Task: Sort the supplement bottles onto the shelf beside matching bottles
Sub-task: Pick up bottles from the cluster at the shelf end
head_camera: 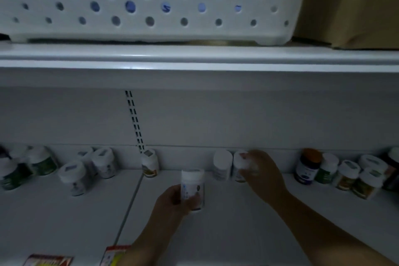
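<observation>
A white perforated basket (151, 2) sat on the upper shelf (194, 58); blue and yellow shapes showed through its holes, too dim to name. To its right stood a brown cardboard box (354, 4), cut off by the frame edge.

On the lower shelf (226, 233), below the basket, the left hand (172, 201) had its grip curled round a white supplement bottle (192, 188), upright with its long axis vertical and cap up, in front of the back row. Right of that bottle and farther back, the right hand (259, 170) gripped a second white bottle (240, 166) by its top, just beside a matching white-capped bottle (222, 165).

Labels were blurred and unreadable in the low light. Green-labelled bottles (41, 161) stood far left of the held bottle, and an orange-capped dark bottle (307, 166) far right.
</observation>
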A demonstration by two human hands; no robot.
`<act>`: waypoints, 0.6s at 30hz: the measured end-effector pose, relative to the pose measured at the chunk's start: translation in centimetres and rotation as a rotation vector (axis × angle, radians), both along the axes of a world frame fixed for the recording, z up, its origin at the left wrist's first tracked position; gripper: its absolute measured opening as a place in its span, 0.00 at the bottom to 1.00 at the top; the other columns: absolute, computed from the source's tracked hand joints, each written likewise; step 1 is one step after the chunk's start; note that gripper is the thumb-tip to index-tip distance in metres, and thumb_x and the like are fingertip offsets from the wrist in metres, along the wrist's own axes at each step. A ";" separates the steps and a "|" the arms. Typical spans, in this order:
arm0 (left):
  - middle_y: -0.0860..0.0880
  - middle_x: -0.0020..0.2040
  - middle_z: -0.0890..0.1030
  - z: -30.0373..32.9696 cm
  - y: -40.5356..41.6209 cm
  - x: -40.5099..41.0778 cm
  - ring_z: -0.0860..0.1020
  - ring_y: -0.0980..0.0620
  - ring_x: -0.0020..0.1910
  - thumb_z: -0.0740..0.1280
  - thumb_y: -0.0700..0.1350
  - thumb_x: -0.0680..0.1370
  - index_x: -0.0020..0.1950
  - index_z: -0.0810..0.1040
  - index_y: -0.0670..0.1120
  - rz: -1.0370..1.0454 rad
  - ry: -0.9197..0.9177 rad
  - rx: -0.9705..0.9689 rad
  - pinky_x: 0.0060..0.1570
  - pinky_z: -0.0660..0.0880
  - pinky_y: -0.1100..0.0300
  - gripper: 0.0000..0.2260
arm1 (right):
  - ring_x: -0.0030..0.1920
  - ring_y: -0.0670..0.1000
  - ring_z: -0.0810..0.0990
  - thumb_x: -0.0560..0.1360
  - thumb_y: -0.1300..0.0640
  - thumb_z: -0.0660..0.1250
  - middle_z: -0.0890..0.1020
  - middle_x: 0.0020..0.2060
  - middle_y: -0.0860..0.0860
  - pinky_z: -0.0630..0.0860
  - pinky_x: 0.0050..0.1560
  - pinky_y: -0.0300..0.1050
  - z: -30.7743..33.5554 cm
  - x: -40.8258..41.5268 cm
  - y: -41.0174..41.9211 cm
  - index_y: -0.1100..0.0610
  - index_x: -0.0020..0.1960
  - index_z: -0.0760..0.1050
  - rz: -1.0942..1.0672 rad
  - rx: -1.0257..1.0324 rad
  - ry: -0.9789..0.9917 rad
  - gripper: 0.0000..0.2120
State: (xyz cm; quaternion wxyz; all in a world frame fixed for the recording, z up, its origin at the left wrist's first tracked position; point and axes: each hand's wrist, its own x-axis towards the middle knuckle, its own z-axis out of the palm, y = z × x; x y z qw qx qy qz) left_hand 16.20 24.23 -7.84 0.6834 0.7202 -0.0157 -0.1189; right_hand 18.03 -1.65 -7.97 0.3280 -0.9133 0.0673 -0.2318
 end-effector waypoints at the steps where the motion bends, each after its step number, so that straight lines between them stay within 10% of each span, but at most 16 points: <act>1: 0.49 0.44 0.86 0.0 0.2 0.0 0.84 0.51 0.45 0.76 0.53 0.58 0.50 0.81 0.46 0.001 0.008 0.000 0.51 0.79 0.52 0.23 | 0.55 0.55 0.75 0.69 0.56 0.70 0.78 0.52 0.54 0.64 0.55 0.33 0.6 -0.4 0.6 0.59 0.55 0.78 -0.070 -0.065 -0.100 0.15; 4: 0.50 0.43 0.86 0.1 0.6 0.1 0.84 0.52 0.45 0.76 0.50 0.61 0.49 0.82 0.48 0.027 0.006 0.021 0.48 0.80 0.58 0.18 | 0.51 0.47 0.72 0.70 0.54 0.65 0.77 0.47 0.48 0.64 0.53 0.31 3.7 -1.3 5.1 0.58 0.51 0.79 0.016 -0.037 -0.327 0.12; 10: 0.60 0.36 0.84 0.3 3.5 -0.4 0.80 0.65 0.37 0.77 0.49 0.59 0.42 0.79 0.54 0.194 -0.113 0.153 0.34 0.74 0.72 0.14 | 0.51 0.43 0.76 0.69 0.50 0.72 0.76 0.49 0.41 0.71 0.50 0.36 4.2 -0.1 14.4 0.49 0.55 0.76 0.459 0.082 0.119 0.16; 18: 0.61 0.43 0.82 -0.4 12.0 1.8 0.80 0.63 0.42 0.74 0.39 0.68 0.49 0.78 0.58 0.356 -0.150 0.268 0.37 0.73 0.74 0.17 | 0.53 0.49 0.78 0.67 0.54 0.73 0.79 0.52 0.48 0.78 0.53 0.46 2.0 3.4 25.4 0.50 0.53 0.77 0.518 0.227 0.182 0.15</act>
